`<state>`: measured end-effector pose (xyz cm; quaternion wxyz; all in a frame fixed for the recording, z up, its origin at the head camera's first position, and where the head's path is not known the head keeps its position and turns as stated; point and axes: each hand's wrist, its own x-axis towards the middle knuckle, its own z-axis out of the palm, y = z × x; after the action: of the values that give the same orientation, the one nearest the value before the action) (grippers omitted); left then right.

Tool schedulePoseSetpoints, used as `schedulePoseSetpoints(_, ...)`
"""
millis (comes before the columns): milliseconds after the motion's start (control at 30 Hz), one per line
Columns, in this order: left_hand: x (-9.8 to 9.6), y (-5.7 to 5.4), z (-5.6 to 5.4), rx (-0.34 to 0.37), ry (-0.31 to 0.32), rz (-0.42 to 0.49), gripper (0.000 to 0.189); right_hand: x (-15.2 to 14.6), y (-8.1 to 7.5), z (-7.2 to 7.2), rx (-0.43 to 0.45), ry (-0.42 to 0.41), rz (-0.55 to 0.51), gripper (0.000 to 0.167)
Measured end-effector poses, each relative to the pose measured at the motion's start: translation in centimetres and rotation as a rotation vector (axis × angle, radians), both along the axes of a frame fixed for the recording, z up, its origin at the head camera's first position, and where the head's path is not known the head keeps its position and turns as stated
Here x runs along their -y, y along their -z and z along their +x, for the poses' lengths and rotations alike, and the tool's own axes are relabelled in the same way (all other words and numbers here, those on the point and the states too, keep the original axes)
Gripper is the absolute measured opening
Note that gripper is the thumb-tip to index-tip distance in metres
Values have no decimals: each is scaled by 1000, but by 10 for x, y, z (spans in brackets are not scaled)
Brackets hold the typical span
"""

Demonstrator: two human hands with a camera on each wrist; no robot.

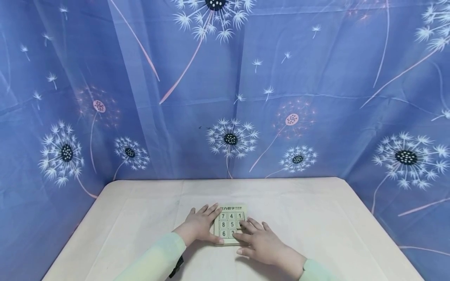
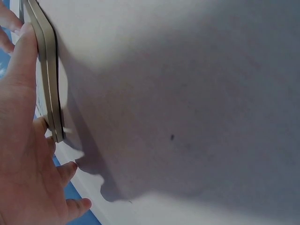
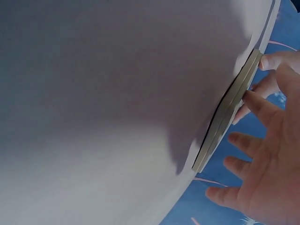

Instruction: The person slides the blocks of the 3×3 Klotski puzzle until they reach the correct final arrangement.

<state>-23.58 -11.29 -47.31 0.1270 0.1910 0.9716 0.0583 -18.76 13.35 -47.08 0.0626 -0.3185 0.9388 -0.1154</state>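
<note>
A pale yellow-green, flat rectangular number-puzzle board (image 1: 233, 241) lies on a cream-white, cloth-like tabletop (image 1: 299, 203), between the person's two hands. Dark printed characters run along the board's far edge, and below them sit pale square number tiles (image 1: 231, 216) with dark digits: 7, 4 and 1 in the far row, 8 and 5 in the middle row, 6 at the left of the near row. The tile just right of the 6 is partly covered by a fingertip, so its digit is hard to read with certainty.

The left hand (image 1: 202, 227) grips the board along its left side, the thumb at the near left corner and the other fingers spread over the far left corner. The right hand (image 1: 263, 244) grasps nothing; it reaches over the board's right side with loosely extended fingers, the index fingertip on the near-row tile and another finger over the right column. Its thumb is just off the board's near right corner.

A pale green-yellow left sleeve (image 1: 154, 257) and a pale green right sleeve (image 1: 316, 270) lie nearer the person than the board. A small black object (image 1: 177, 267) shows by the left sleeve. Beyond the board hangs a blue fabric curtain (image 1: 183, 136) printed with white and pink dandelions.
</note>
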Motion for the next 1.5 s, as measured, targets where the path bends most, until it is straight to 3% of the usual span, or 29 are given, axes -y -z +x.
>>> schedulePoseSetpoints(1500, 0, 0, 1, 10, -9, 8, 111, -26, 1, 1, -9, 34, -5, 52)
